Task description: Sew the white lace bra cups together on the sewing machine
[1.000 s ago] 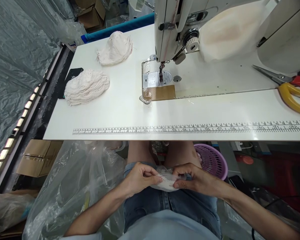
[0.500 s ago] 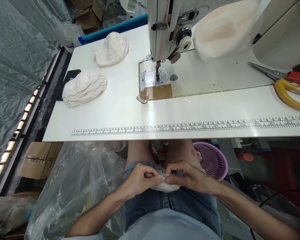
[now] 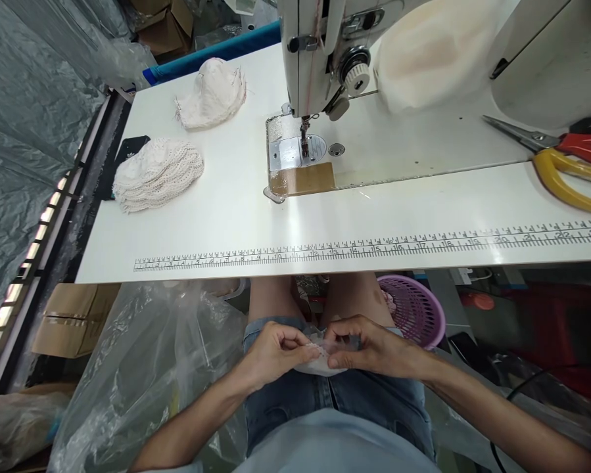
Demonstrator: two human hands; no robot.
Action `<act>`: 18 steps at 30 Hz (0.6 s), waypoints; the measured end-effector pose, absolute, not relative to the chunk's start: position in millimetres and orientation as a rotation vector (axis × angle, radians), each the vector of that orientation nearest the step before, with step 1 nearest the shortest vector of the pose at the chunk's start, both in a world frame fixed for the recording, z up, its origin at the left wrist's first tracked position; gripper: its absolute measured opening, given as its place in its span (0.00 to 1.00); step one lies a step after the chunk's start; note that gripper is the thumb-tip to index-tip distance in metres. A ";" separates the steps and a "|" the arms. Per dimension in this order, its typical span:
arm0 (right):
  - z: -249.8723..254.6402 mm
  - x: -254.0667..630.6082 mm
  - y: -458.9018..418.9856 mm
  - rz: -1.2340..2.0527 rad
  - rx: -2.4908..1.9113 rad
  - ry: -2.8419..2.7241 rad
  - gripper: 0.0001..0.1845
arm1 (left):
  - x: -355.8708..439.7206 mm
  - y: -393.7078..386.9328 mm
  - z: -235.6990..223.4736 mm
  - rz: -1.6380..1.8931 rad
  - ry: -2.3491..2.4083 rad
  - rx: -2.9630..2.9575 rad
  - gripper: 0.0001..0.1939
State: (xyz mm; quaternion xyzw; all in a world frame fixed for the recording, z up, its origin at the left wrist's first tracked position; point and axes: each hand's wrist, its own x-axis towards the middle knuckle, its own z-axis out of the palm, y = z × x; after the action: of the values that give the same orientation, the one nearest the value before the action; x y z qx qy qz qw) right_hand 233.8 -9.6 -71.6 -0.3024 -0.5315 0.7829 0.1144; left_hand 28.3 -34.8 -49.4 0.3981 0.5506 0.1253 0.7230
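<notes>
Over my lap, a small piece of white fabric [image 3: 319,365] is held between my two hands, below the table's front edge. My left hand [image 3: 281,351] pinches its edge between thumb and fingertips. From the other side, my right hand [image 3: 364,347] grips the same fabric, its fingers curled and thumb close to the cloth. Part of the piece is hidden behind the fingers. On the table, a stack of white knitted pieces [image 3: 158,175] lies at the left, with a cup-shaped white cloth piece [image 3: 213,94] behind it.
A sewing machine [image 3: 309,59] stands on the white table [image 3: 216,223], which has a ruler printed along its front. Scissors with yellow handles [image 3: 554,174] lie at the right. A purple basket [image 3: 436,315] and a clear plastic bag [image 3: 177,341] flank my legs.
My right thumb has shifted slightly away from my left fingertips, so a small gap shows between them over the fabric. The whole view has shifted a little.
</notes>
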 end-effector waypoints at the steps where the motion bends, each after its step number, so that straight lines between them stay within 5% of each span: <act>1: -72.4 233.5 -10.1 2.293 -0.880 -1.566 0.16 | 28.3 -34.7 -49.2 0.276 1.219 0.894 0.17; 18: -75.4 233.8 -13.7 2.245 -0.949 -1.608 0.16 | 26.5 -37.6 -56.4 0.241 1.236 0.905 0.15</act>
State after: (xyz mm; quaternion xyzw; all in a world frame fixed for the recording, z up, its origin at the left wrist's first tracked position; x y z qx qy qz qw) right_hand 233.8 -13.7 -75.4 -0.3229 -0.5474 0.7641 0.1106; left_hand 26.5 -37.6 -56.4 0.4084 0.5579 0.1089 0.7142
